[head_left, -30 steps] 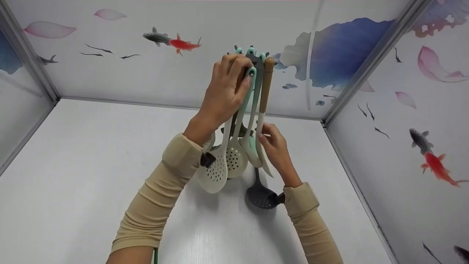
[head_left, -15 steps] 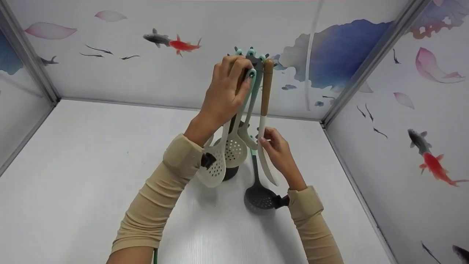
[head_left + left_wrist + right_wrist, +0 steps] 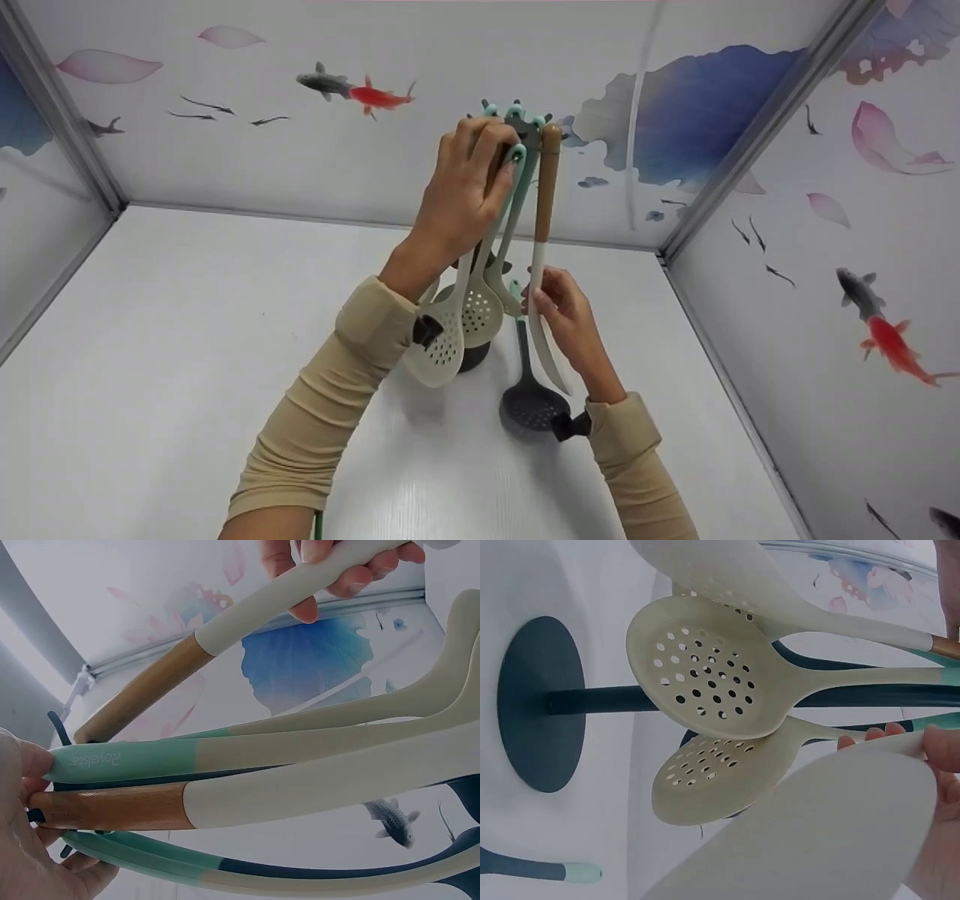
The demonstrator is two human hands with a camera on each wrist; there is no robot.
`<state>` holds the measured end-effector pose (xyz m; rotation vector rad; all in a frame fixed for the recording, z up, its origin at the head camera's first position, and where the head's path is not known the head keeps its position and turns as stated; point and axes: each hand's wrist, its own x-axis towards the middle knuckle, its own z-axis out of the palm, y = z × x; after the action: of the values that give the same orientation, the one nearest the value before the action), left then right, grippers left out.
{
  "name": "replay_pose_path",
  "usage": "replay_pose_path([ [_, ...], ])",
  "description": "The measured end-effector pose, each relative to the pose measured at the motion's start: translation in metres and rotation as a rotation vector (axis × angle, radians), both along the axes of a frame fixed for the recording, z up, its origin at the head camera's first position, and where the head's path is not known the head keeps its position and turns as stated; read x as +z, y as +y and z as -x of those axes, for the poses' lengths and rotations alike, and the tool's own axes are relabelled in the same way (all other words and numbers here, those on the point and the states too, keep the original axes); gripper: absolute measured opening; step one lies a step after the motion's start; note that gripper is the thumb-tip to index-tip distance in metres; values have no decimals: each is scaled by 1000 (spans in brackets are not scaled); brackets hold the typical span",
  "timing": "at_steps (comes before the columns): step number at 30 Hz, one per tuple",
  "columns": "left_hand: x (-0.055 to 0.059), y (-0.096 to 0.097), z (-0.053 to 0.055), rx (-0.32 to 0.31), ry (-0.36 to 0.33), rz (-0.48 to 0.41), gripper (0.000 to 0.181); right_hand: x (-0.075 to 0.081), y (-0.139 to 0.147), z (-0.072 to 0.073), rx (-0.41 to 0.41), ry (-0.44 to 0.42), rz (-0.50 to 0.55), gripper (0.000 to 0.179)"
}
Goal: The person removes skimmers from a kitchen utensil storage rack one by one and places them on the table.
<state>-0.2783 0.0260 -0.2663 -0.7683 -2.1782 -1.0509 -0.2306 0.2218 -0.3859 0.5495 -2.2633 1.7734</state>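
In the head view my left hand [image 3: 465, 176] grips the top of a dark utensil stand [image 3: 529, 135], fingers curled over it and thumb by a mint handle. My right hand [image 3: 566, 307] pinches the pale shaft of a spatula with a wooden handle [image 3: 548, 184]. Its handle tip is still at the rack's hooks, while its broad solid blade [image 3: 832, 817] swings out in the right wrist view. Cream skimmers [image 3: 705, 667] with holes hang beside it. In the left wrist view another wooden handle [image 3: 112, 808] and mint handles [image 3: 124, 759] hang by my left fingers.
A black skimmer [image 3: 534, 405] with a mint handle end lies on the white tabletop [image 3: 247, 300], right of the stand. The stand's round dark base [image 3: 540, 705] rests on the table. Printed panels [image 3: 450, 45] rise behind and at both sides.
My right hand has moved down and slightly right, tilting the spatula's blade away from the other utensils. My left hand stays at the top of the stand.
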Motion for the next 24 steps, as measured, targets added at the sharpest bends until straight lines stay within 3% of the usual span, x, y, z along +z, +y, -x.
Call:
replay_pose_path([
  [14, 0, 2, 0, 2, -19, 8, 28, 2, 10, -10, -113, 50, 68, 33],
  [24, 0, 1, 1, 12, -5, 9, 28, -11, 30, -10, -209, 16, 23, 33],
])
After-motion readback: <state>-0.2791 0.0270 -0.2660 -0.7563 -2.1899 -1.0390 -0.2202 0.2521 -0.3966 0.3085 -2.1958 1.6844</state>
